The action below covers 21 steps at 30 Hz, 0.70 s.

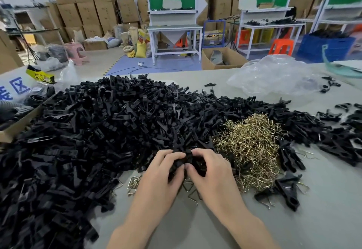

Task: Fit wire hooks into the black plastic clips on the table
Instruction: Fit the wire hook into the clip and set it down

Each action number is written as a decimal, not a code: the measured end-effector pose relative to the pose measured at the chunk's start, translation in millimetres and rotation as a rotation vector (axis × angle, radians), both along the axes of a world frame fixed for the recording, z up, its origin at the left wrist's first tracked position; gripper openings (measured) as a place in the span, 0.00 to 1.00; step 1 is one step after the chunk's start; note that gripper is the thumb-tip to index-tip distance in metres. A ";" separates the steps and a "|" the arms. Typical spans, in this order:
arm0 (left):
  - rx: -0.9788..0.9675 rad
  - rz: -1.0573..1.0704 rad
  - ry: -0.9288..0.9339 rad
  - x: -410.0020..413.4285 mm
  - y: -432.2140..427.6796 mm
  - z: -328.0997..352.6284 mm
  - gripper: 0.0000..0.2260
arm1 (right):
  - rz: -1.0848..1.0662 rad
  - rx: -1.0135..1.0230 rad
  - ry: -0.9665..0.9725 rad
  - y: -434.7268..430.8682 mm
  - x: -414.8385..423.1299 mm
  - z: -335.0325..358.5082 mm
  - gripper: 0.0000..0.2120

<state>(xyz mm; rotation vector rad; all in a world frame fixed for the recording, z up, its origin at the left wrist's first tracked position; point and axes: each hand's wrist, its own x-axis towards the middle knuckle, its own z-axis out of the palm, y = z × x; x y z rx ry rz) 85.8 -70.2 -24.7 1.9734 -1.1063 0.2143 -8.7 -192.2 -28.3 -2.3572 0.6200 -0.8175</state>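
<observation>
– Well, what are the person's hands doing?
– The left hand [166,170] and the right hand [211,172] are close together over the near part of the bench [323,219]. Both pinch one small black clip [186,159] between them. The grip of each hand is narrow, with the fingers curled on the clip and the two thumbs touching.
– Is a wire hook in that clip?
– One cannot tell. The fingers hide it.
– Where are the other clips?
– A huge heap of black clips [98,131] covers the left and middle of the bench, right up to the hands.
– And the hooks?
– A heap of gold wire hooks [252,147] lies just to the right of the hands and touches the black heap. A few loose hooks [133,185] lie on the bench beside the left hand.
– What else is there?
– Some clips with wire sticking out [288,188] lie in front of the gold heap. A crumpled clear bag [274,76] sits far back on the right. A cardboard box [17,123] sits at the left edge.
</observation>
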 end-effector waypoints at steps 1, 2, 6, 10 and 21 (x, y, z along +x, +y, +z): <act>-0.041 0.008 0.059 -0.4 0.8 1.6 0.10 | 0.003 0.052 -0.040 -0.3 -0.3 0.7 0.14; -0.070 0.022 0.097 -0.8 1.5 2.9 0.10 | 0.008 0.104 -0.069 -0.6 -0.7 2.1 0.14; -0.106 0.083 0.170 1.2 3.5 4.8 0.12 | 0.035 0.239 -0.159 -3.2 -2.6 8.1 0.13; -0.229 0.134 0.243 0.2 5.4 10.0 0.11 | 0.138 0.431 -0.250 -3.6 -3.5 12.1 0.18; -0.377 0.062 0.479 -23.1 12.9 25.6 0.05 | 0.318 0.882 -0.377 -7.6 -2.3 18.1 0.20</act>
